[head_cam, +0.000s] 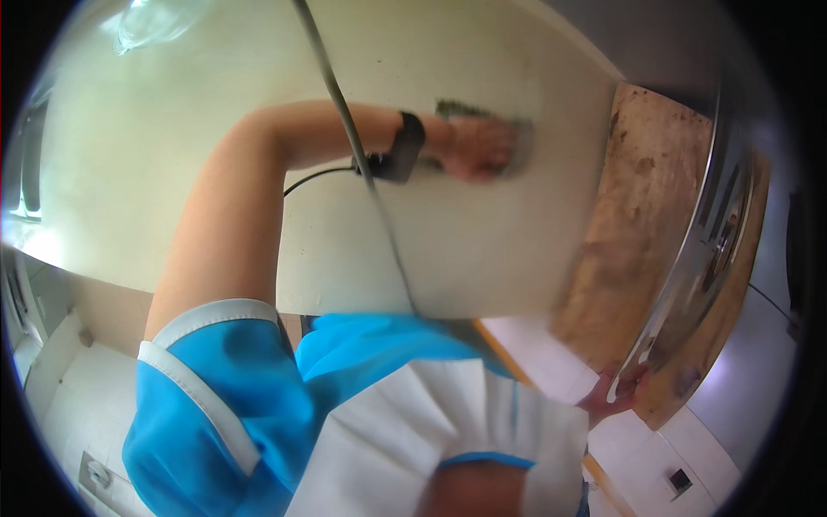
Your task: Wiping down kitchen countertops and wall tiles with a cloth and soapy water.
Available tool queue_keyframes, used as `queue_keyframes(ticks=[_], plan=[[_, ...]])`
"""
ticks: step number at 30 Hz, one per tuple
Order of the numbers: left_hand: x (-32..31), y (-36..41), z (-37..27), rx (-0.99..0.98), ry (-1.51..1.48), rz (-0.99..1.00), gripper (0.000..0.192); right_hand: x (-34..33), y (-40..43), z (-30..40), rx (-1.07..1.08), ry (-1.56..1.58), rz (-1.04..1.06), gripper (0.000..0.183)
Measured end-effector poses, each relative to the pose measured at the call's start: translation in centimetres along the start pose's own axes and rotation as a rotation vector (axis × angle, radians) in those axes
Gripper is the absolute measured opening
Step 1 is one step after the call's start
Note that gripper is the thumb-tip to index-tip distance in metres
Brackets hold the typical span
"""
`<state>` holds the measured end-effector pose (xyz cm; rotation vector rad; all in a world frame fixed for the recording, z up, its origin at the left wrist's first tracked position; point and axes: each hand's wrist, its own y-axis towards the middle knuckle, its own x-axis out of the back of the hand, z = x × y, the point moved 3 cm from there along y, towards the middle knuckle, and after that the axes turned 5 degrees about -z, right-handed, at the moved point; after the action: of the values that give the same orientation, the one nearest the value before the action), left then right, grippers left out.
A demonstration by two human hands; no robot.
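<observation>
My left hand (481, 150), blurred, lies palm down on a pale tabletop (413, 239), its fingers over a dark greenish cloth or pad (457, 108) whose edges show around the hand. A black wristband with a small device (394, 158) and a thin black cable is on that wrist. At the lower right, my right hand (610, 394) grips the near end of a shiny metal tray or pan (701, 239), seen nearly edge-on. The tray is beside and partly over a stained wooden board (646, 187), just right of the tabletop.
A grey cable (333, 84) crosses the view in front of my left forearm. A clear plastic item (158, 22) lies at the table's upper left. Pale floor tiles (685, 446) and a small dark object (680, 481) show at the lower right.
</observation>
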<state>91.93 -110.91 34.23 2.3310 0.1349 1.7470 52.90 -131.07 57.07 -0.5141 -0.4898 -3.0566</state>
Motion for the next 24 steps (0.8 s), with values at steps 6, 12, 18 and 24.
queue_keyframes(ticks=[6, 12, 18, 24], plan=[[-2.8, -1.0, -6.0, -0.449, -0.209, -0.02, 0.038, 3.0, 0.9, 0.0, 0.389, -0.09, 0.108, 0.031], [1.4, 3.1, 7.7, 0.372, 0.236, -0.129, 0.046, 2.2, -0.8, 2.2, -0.08, 0.377, -0.095, 0.036], [0.9, 3.6, 12.0, 0.538, 0.273, -0.238, 0.046, 2.2, -2.0, 2.3, -0.013, 0.34, -0.105, 0.028], [1.1, -2.0, 6.1, 0.137, 0.23, -0.071, 0.039, 0.3, -2.2, -0.2, -0.277, 0.26, 0.082, 0.044]])
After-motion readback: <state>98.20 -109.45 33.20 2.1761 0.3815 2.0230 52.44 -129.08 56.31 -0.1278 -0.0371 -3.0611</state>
